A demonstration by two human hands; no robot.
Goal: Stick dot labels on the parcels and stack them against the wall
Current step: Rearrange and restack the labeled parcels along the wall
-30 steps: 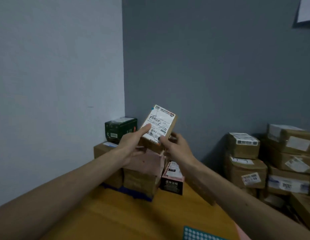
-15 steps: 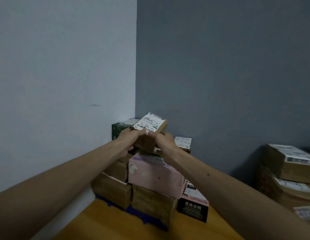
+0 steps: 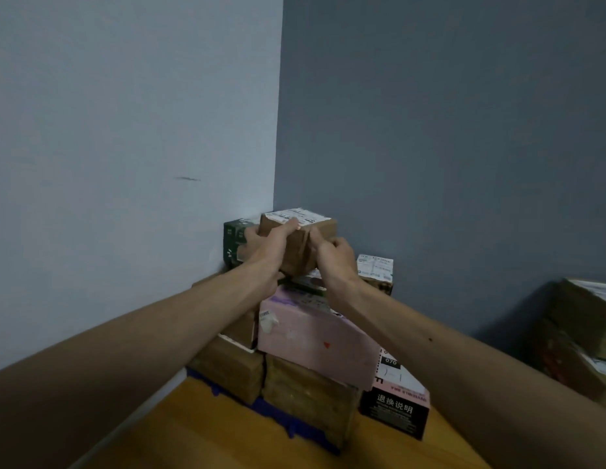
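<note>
A small brown cardboard parcel (image 3: 306,243) with a white shipping label on top sits at the top of the stack in the room corner. My left hand (image 3: 267,245) grips its left side, thumb up by the label. My right hand (image 3: 332,257) grips its right front edge with curled fingers. Under it lies a pink parcel (image 3: 315,340) on brown boxes (image 3: 305,390). A dark green box (image 3: 235,238) stands just left, against the pale wall. No dot label shows on the held parcel.
A black and pink box (image 3: 396,401) stands on the wooden table (image 3: 200,434) right of the stack. A labelled brown parcel (image 3: 376,270) sits behind it by the grey wall. More brown parcels (image 3: 579,336) are piled at the far right.
Both hands have carried the small parcel forward and tipped it flat, label up, onto the top of the stack. The view has moved closer to the corner.
</note>
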